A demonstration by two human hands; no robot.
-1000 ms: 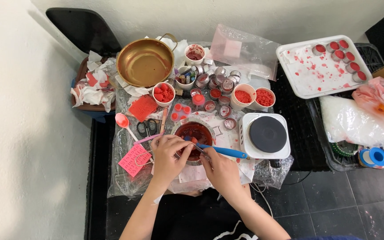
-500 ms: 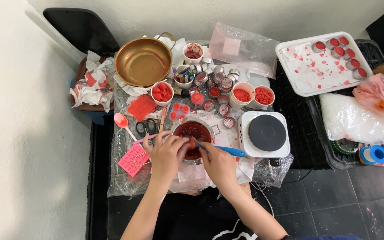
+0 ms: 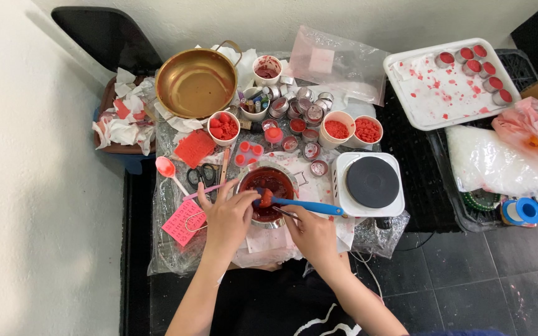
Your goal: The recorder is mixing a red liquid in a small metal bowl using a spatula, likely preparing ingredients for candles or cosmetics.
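Head view: left hand point(image 3: 228, 214) steadies small steel pot of red wax point(image 3: 268, 193) on the tabletop beside white hotplate point(image 3: 370, 183), right hand point(image 3: 309, 231) grips blue spatula point(image 3: 303, 205); scrape slowly, pot braced.

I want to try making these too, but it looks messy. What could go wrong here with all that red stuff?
The small metal pot of red liquid sits near the table's front edge, steadied only by the left hand, so a hard scrape might tip it.

Red drips could fall from the blue-handled spatula in the right hand onto the plastic-covered table.

The white hotplate with black top stands close beside the right hand and could burn if it is hot.
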